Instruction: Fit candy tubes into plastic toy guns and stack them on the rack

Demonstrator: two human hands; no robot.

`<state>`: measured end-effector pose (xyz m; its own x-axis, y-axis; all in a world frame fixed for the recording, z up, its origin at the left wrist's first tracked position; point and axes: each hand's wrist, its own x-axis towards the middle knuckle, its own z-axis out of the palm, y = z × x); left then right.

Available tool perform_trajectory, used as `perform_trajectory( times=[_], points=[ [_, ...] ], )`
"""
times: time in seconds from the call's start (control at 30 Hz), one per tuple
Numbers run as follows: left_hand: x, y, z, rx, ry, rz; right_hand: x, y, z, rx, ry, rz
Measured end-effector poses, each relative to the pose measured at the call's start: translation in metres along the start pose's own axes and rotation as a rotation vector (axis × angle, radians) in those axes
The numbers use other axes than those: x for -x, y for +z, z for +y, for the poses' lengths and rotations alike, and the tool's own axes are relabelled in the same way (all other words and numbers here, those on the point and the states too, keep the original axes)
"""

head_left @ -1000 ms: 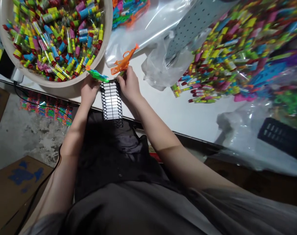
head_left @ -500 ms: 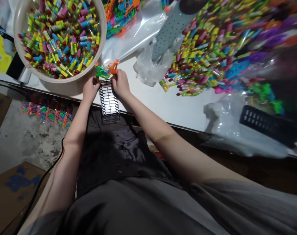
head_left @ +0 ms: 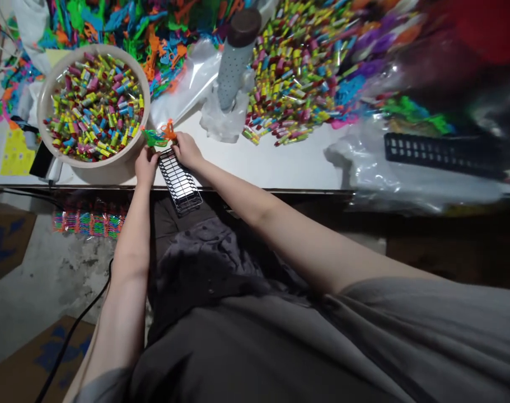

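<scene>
a white table [head_left: 275, 165] runs across the view, its near edge just beyond the person's lap. on it, right of centre, spreads a pile of bright tubes [head_left: 296, 73]; at the far left lies a heap of plastic toys [head_left: 112, 25]. a round basin [head_left: 87, 162] full of similar tubes stands near the left end, a clear bag [head_left: 191, 84] beside it. farther right comes a black slotted strip [head_left: 431, 154], blurred, then a grey dotted bottle [head_left: 235, 70] between bag and pile. a black rack [head_left: 180, 182] slants across the table's near edge, its far end between the hands. the right hand [head_left: 188, 150] is pinched on an orange toy [head_left: 169, 130]; the left hand [head_left: 145, 168] is at a green toy [head_left: 155, 138], its grip too small to tell. the toys sit close together above the rack's far end.
</scene>
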<state>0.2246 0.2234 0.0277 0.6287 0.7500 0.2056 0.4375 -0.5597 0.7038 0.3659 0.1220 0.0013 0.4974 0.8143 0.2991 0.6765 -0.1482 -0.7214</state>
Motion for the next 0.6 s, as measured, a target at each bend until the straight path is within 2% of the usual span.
perform_trajectory(
  times=[0.27,0.6],
  points=[
    [-0.0037,-0.0003,0.0007,-0.001,0.034,-0.035,-0.0016,-0.0033,-0.0053,0.028,0.018,-0.029],
    [-0.0039,0.0014,0.0005,-0.076,0.032,0.01,-0.0018,-0.0076,-0.0092,0.024,0.022,-0.036]
  ],
)
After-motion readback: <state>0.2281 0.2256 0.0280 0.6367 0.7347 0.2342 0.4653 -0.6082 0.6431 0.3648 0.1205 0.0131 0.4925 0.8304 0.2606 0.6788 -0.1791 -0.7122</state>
